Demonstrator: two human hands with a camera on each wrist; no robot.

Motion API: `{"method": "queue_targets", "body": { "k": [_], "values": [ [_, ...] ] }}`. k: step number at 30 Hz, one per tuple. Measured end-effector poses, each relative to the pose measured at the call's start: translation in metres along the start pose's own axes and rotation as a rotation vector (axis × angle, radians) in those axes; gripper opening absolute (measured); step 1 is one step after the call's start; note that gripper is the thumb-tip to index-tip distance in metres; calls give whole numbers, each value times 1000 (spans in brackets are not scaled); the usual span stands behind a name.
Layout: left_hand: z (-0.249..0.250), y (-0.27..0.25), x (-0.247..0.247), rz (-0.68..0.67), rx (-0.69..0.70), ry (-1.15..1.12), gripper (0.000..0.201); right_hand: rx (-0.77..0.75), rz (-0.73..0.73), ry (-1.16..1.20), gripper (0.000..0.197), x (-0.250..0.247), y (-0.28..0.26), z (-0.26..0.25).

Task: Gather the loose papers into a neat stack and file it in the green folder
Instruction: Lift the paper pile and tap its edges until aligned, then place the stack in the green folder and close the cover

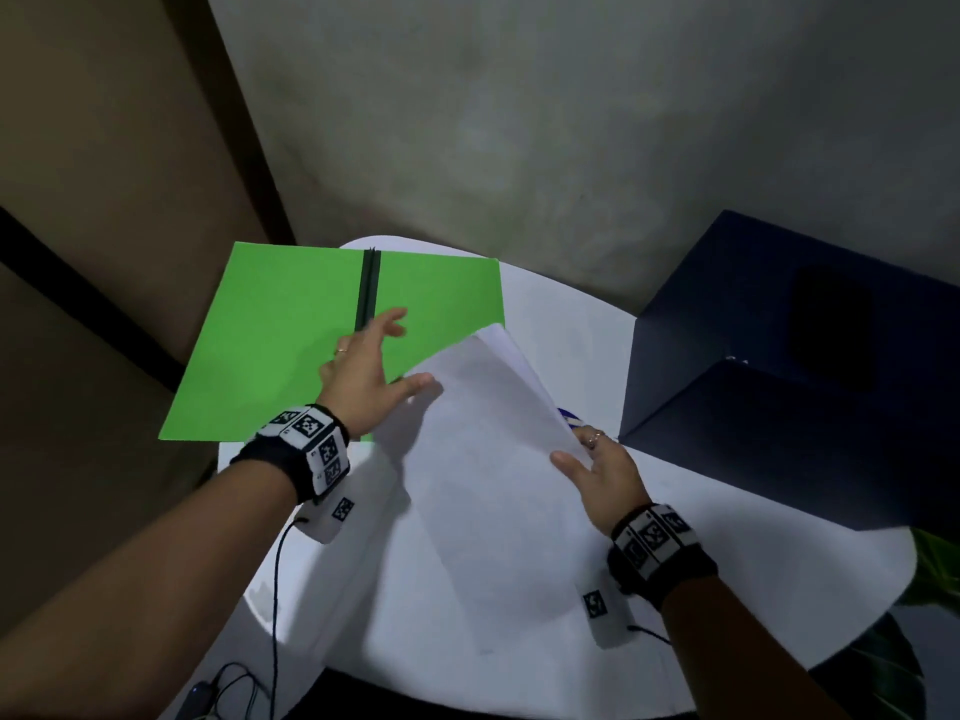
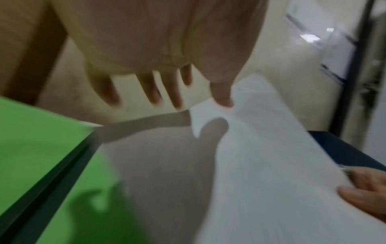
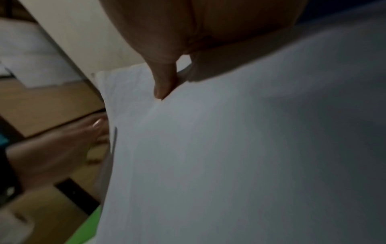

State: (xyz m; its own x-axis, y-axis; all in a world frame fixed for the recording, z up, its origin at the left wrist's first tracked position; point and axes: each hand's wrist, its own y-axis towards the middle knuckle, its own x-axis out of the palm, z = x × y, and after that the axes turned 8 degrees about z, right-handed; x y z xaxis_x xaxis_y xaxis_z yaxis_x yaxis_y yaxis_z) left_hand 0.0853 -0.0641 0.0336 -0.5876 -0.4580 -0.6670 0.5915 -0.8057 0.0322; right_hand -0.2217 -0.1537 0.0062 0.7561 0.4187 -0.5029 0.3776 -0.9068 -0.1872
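The green folder (image 1: 280, 345) lies open on the white table, its dark spine (image 1: 368, 288) running down the middle. My right hand (image 1: 574, 448) pinches the right edge of the white paper stack (image 1: 488, 459), thumb (image 3: 165, 82) on top. The stack is tilted up, its left edge over the folder's right half. My left hand (image 1: 400, 356) hovers over the folder near the spine with straight, spread fingers (image 2: 150, 89). Its thumb touches the stack's (image 2: 271, 165) near corner. The folder (image 2: 41, 140) shows below the left palm.
The round white table (image 1: 727, 563) is small, and the folder hangs over its left edge. A dark blue box (image 1: 779, 381) stands close on the right. A small blue object (image 1: 566, 415) peeks from behind the papers. Green leaves (image 1: 935, 574) and a cable (image 1: 275, 589) lie beyond the table's edges.
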Motion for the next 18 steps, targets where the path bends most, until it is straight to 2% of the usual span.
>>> {"method": "queue_targets", "body": {
  "k": [1, 2, 4, 5, 6, 7, 9, 10, 12, 13, 15, 18],
  "values": [
    [-4, -5, -2, 131, -95, -41, 98, -14, 62, 50, 18, -5, -3, -4],
    [-10, -9, 1, 176, -230, -181, 114, -20, 120, 104, 16, -12, -6, -7],
    [-10, -23, 9, 34, -442, -587, 132, -30, 192, 201, 14, -21, -9, -12],
    [-5, -28, 15, -71, -474, -741, 130, -32, 214, 228, 13, -23, -10, -15],
    [4, -32, 20, -136, -433, -824, 119, -49, 238, 246, 12, -24, -11, -18],
    [16, -33, 24, -138, -341, -823, 97, -67, 259, 263, 13, -24, -12, -22],
    [44, -34, 28, 27, -186, -726, 47, -97, 282, 297, 12, -25, -20, -34],
    [55, -36, 27, 118, -123, -701, 35, -113, 290, 292, 12, -24, -25, -39],
    [69, -43, 22, 229, 2, -684, 36, -129, 316, 257, 23, -21, -37, -42],
    [69, -49, 23, 219, 37, -677, 38, -108, 341, 278, 28, -18, -43, -40],
    [65, -61, 26, 84, 21, -696, 51, -31, 367, 378, 33, -13, -55, -36],
    [60, -63, 26, -66, 17, -719, 70, -23, 374, 396, 40, -13, -56, -41]
  ]
}}
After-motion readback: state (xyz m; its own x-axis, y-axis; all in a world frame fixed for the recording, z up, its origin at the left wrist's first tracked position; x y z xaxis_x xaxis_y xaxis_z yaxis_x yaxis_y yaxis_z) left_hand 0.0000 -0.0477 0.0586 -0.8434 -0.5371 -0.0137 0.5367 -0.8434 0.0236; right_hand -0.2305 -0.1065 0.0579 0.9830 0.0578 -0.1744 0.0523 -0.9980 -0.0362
